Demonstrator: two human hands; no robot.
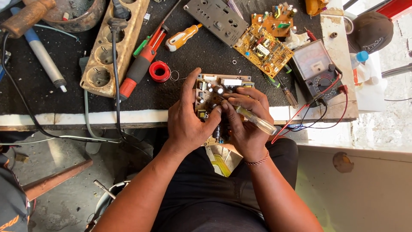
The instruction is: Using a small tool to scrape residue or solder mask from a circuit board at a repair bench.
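Both bare forearms rise from six o'clock and meet at the bench edge, where the left hand [187, 122] grips a beige populated circuit board [213, 95] from its left side, thumb stretched up along the edge toward twelve o'clock and fingers curled beneath. Far out at ten o'clock lies a white-barrelled soldering iron with a blue grip [43, 55], and right of it a worn cream socket strip with round outlets [112, 47] with a black plug in it. At eleven o'clock a red-and-black handled screwdriver [140, 68] slants beside a small red spool of solder wire [159, 71] and an orange-and-white handled screwdriver [183, 37]. The board juts over the bench edge at centre. The right hand [248, 126] is closed around a clear-handled screwdriver [255, 120], pinching its shaft, with the tip down among the board's parts. At one o'clock sit a grey metal panel with cut-outs [216, 19] and a yellow circuit board [262, 49]. At two o'clock rests a grey analogue meter with a pale dial face [316, 71], with red and black leads [319, 114] trailing off the bench.
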